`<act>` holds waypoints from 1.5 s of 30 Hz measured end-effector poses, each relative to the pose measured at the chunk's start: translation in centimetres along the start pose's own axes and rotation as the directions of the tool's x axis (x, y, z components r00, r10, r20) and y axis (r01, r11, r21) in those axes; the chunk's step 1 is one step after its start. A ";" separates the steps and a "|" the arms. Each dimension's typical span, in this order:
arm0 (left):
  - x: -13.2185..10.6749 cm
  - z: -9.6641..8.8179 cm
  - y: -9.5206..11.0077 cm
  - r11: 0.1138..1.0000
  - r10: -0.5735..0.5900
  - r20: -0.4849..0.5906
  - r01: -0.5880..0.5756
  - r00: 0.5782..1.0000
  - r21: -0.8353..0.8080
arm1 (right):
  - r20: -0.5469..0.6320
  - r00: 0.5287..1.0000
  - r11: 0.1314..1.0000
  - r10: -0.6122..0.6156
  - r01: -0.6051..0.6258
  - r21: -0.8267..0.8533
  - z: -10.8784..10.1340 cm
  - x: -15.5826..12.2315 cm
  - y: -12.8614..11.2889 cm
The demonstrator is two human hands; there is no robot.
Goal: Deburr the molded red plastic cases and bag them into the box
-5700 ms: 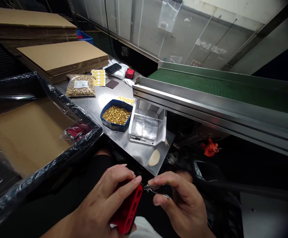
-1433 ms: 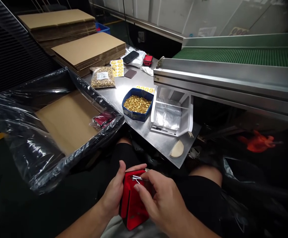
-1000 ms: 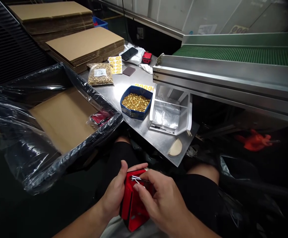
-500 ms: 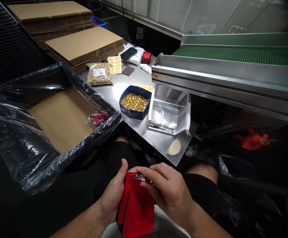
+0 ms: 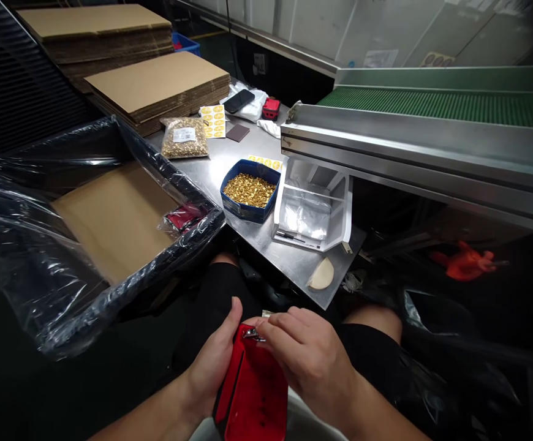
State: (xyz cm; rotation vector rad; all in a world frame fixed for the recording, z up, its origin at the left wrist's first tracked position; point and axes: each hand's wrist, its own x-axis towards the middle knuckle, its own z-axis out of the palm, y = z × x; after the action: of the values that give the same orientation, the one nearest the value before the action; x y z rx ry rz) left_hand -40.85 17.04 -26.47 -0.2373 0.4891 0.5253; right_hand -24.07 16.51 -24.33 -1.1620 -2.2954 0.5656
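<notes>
My left hand (image 5: 215, 361) is wrapped round the left side of a red plastic part (image 5: 257, 392) that rests over my lap, thumb pointing up. My right hand (image 5: 307, 361) covers the part's upper right corner, fingers curled and pinching a small metal clip (image 5: 250, 334) at its top edge. Past my knees, on the steel table (image 5: 230, 159), stands a blue tray of small brass pieces (image 5: 250, 190), and a white open box with clear bags (image 5: 312, 211) is beside it.
A cardboard box lined with clear plastic (image 5: 110, 220), holding a bagged red part (image 5: 184, 215), is at the left. Flat cardboard stacks (image 5: 156, 86), a bag of brass pieces (image 5: 184, 138), yellow stickers, a phone and a green conveyor (image 5: 432, 104) lie beyond.
The red part has tipped so its flat face turns up toward me. My right hand has closed down over its top edge with the metal clip. The view has steadied.
</notes>
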 end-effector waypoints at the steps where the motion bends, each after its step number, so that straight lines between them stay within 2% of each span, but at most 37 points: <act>1: 0.0 -0.1 0.0 1.000 -0.008 -0.006 0.008 1.000 -0.003 | 0.000 1.000 1.000 -0.012 0.012 -0.014 0.0 -0.1 0.1; 4: 0.1 -0.2 0.1 0.998 -0.057 -0.002 0.057 0.998 0.004 | -0.044 0.999 1.000 0.006 -0.005 0.023 -0.5 -0.5 0.5; 6: 0.1 -0.2 0.3 0.996 -0.079 -0.003 0.079 0.997 0.040 | -0.113 0.989 0.991 0.093 -0.081 0.106 -0.9 -1.0 0.5; 8: 0.2 -0.2 0.5 0.996 -0.049 -0.029 0.051 0.998 0.067 | -0.195 0.964 0.972 0.179 -0.143 0.184 -1.0 -1.5 0.1; 10: 0.4 -0.1 0.6 0.998 0.010 -0.087 -0.004 0.996 0.064 | -0.264 0.947 0.969 0.185 -0.130 0.212 -0.5 -1.7 -0.8; 13: 1.0 -0.1 0.7 0.998 0.049 -0.226 -0.040 0.973 0.046 | -0.361 0.930 0.982 0.064 0.006 0.190 1.3 -1.7 -2.5; 15: 1.6 -0.1 0.6 0.997 0.064 -0.309 -0.044 0.949 0.069 | -0.443 0.896 0.982 0.021 0.065 0.180 2.5 -1.7 -3.2; 17: 2.1 -0.1 0.3 0.975 0.168 -0.398 -0.092 0.902 0.202 | -0.485 0.858 0.967 0.170 -0.052 0.248 3.2 -1.8 -3.3; 18: 2.2 -0.2 0.1 0.947 0.262 -0.436 -0.143 0.861 0.287 | -0.459 0.834 0.927 0.307 -0.152 0.343 3.3 -1.8 -3.1; 19: 2.2 -0.2 -0.1 0.896 0.381 -0.451 -0.202 0.807 0.395 | -0.397 0.791 0.843 0.465 -0.259 0.471 3.3 -1.8 -2.7; 20: 2.1 -0.2 -0.4 0.813 0.508 -0.424 -0.257 0.749 0.522 | -0.297 0.730 0.709 0.615 -0.347 0.614 3.2 -1.8 -2.2; 21: 1.9 -0.2 -0.8 0.707 0.618 -0.352 -0.301 0.703 0.641 | -0.175 0.662 0.538 0.729 -0.396 0.744 3.1 -1.7 -1.6; 22: 1.6 -0.2 -1.1 0.596 0.690 -0.250 -0.337 0.679 0.729 | -0.065 0.599 0.367 0.798 -0.398 0.841 3.0 -1.6 -1.0; 23: 1.3 -0.2 -1.4 0.494 0.721 -0.137 -0.366 0.679 0.789 | 0.013 0.545 0.229 0.838 -0.374 0.899 3.0 -1.5 -0.4; 24: 0.9 -0.2 -1.7 0.396 0.730 -0.029 -0.389 0.682 0.832 | 0.056 0.501 0.137 0.864 -0.340 0.930 3.0 -1.4 0.2; 26: 0.5 -0.3 -2.1 0.273 0.724 0.101 -0.418 0.683 0.866 | 0.086 0.453 0.057 0.887 -0.294 0.954 3.1 -1.4 1.0; 29: 0.3 -0.7 -2.4 0.139 0.732 0.167 -0.384 0.661 0.913 | 0.092 0.437 0.037 0.895 -0.279 0.960 3.2 -1.5 1.4; 32: 0.6 -1.0 -2.2 0.071 0.724 0.183 -0.336 0.665 0.939 | 0.106 0.443 0.019 0.890 -0.268 0.963 3.0 -1.5 1.3; 37: 0.8 -0.6 -1.9 0.009 0.685 0.201 -0.284 0.700 0.959 | 0.103 0.458 0.026 0.883 -0.266 0.964 2.5 -1.3 1.2; 41: 0.5 -0.4 -1.9 -0.032 0.648 0.255 -0.309 0.717 0.950 | 0.105 0.532 0.075 0.840 -0.305 0.949 2.1 -1.3 1.0; 43: 0.3 -0.5 -1.8 -0.019 0.626 0.272 -0.335 0.731 0.942 | 0.142 0.530 0.032 0.836 -0.305 0.952 2.0 -1.3 0.9; 45: 0.2 -0.8 -1.6 0.008 0.591 0.280 -0.352 0.757 0.936 | 0.185 0.505 -0.036 0.843 -0.291 0.956 2.0 -1.2 0.9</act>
State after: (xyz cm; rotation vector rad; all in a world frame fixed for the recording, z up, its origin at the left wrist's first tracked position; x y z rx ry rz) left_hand -40.19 15.48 -27.09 1.2658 1.0483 0.7666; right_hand -24.09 15.75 -26.78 -1.3212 -0.4411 1.4983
